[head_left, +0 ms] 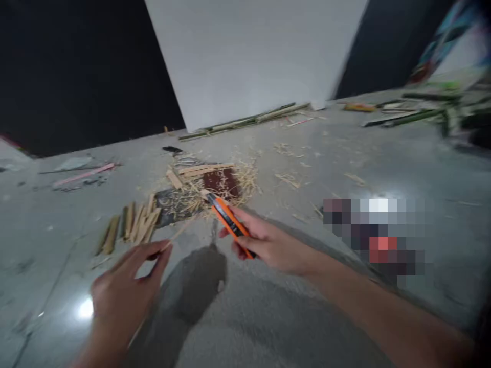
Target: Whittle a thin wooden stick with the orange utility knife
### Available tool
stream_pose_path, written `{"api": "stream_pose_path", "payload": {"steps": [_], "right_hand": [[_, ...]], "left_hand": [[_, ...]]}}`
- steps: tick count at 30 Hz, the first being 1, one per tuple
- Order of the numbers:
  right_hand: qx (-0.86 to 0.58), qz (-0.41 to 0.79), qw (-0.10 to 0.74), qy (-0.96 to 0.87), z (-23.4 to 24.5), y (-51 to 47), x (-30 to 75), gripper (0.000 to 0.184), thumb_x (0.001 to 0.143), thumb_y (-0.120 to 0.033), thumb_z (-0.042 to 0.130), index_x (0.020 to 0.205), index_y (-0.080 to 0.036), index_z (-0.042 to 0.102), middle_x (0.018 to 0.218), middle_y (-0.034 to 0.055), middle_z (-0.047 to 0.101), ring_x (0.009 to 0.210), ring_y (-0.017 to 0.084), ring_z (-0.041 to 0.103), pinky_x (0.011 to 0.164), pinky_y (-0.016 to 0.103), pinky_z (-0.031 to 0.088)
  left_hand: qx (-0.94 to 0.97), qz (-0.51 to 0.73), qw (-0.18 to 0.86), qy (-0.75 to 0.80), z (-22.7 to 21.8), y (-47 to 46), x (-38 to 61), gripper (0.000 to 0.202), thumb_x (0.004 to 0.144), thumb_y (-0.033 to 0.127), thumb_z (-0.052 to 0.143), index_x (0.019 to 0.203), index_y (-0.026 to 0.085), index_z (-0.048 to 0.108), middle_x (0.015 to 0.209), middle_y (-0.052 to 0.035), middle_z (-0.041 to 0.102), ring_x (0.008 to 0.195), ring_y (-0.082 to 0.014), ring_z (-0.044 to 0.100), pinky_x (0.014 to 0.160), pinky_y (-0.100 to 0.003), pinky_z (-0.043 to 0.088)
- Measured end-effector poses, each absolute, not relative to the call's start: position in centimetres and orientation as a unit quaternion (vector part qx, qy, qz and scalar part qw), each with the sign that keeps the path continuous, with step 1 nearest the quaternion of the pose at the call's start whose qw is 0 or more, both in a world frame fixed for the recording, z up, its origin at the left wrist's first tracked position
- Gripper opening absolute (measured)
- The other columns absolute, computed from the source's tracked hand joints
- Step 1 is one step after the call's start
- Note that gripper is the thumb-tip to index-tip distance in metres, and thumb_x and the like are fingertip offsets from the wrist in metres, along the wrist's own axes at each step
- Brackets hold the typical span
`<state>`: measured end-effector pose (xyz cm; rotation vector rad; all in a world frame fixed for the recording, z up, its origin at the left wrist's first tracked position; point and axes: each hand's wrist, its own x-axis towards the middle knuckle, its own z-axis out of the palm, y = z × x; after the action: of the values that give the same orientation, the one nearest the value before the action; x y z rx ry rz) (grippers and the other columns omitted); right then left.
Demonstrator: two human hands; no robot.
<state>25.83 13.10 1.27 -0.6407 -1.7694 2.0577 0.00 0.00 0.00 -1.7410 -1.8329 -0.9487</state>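
- Head view: the person is looking down at a grey concrete floor (326, 168) strewn with bamboo work; motion blur is softening most edges.
- Right hand (264, 243) is wrapping its grip closed around an orange-and-black utility knife (229, 221), with the knife's tip pointing up and to the left, towards the scrap pile.
- Left hand (123, 291) is pinching a thin bamboo sliver (178, 234) between thumb and fingertips; the sliver is running up and to the right, its far end lying near the knife's tip. Whether sliver and blade are touching cannot be told.
- Cut bamboo strips (132, 225) are lying side by side on the floor, just beyond the left hand.
- Straw-like shavings (215, 186) are lying heaped around a dark red board (222, 181), just beyond the knife.
- Long green bamboo poles (245, 121) are resting along the foot of a white panel (249, 56) at the back.
- Pink strip (82, 175) is lying well apart on the left, beside flat grey scraps.
- More poles and coloured clutter (422, 110) are showing at the upper right, too blurred to name.
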Motion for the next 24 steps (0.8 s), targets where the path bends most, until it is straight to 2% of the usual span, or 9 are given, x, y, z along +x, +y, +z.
{"api": "stream_pose_path", "payload": {"steps": [4,7,12,18,21,24], "right_hand": [[-0.209,0.728,0.187,-0.626,1.3,12.8,25.1,0.065,0.109,-0.019,0.049,0.169,-0.034,0.027,0.137,0.0073,0.058,0.077,0.01,0.051,0.072,0.031,0.043],[-0.21,0.73,0.184,-0.624,1.4,12.6,24.9,0.063,0.108,-0.022,0.05,0.166,-0.036,0.029,0.136,0.0061,0.057,0.076,0.01,0.051,0.07,0.031,0.043],[-0.218,0.733,0.151,-0.626,1.7,12.2,25.0,0.034,0.107,-0.031,0.057,0.14,-0.025,0.056,0.106,0.0031,0.06,0.074,0.012,0.05,0.067,0.03,0.04],[-0.22,0.747,0.151,-0.609,0.4,12.2,25.2,0.042,0.108,-0.044,0.058,0.146,-0.031,0.05,0.114,0.003,0.06,0.075,0.011,0.053,0.067,0.029,0.042],[-0.237,0.752,0.156,-0.595,0.0,12.0,24.9,0.034,0.111,-0.052,0.05,0.137,-0.03,0.052,0.108,0.002,0.061,0.07,0.01,0.052,0.063,0.028,0.041],[-0.253,0.747,0.155,-0.595,0.4,11.5,24.4,0.031,0.111,-0.055,0.048,0.123,-0.028,0.054,0.096,-0.0011,0.059,0.06,0.007,0.046,0.055,0.025,0.035]], "left_hand": [[-0.629,-0.333,0.213,-0.669,-0.5,-0.4,-0.4,0.006,0.099,0.026,0.073,0.097,0.023,0.077,0.089,0.0007,0.084,0.079,-0.0173,0.083,0.069,-0.023,0.059],[-0.63,-0.347,0.204,-0.664,-0.7,-0.4,-0.6,0.003,0.099,0.022,0.073,0.098,0.023,0.076,0.091,0.0012,0.084,0.081,-0.0157,0.082,0.076,-0.023,0.06],[-0.627,-0.377,0.194,-0.653,-0.7,-0.2,-0.6,0.007,0.097,0.016,0.073,0.099,0.023,0.075,0.094,0.0015,0.084,0.081,-0.0135,0.08,0.08,-0.023,0.06],[-0.627,-0.406,0.185,-0.638,-0.5,-0.2,-0.2,0.01,0.097,0.012,0.072,0.102,0.02,0.074,0.093,0.0014,0.083,0.082,-0.0118,0.08,0.083,-0.021,0.061],[-0.627,-0.417,0.176,-0.635,-0.5,-0.3,-0.2,0.009,0.097,0.012,0.072,0.101,0.019,0.075,0.092,0.0013,0.083,0.083,-0.0115,0.08,0.084,-0.02,0.061],[-0.625,-0.424,0.168,-0.633,-0.6,-0.3,-0.2,0.009,0.097,0.011,0.072,0.101,0.018,0.075,0.092,0.0005,0.082,0.084,-0.0116,0.08,0.083,-0.02,0.061]]}}
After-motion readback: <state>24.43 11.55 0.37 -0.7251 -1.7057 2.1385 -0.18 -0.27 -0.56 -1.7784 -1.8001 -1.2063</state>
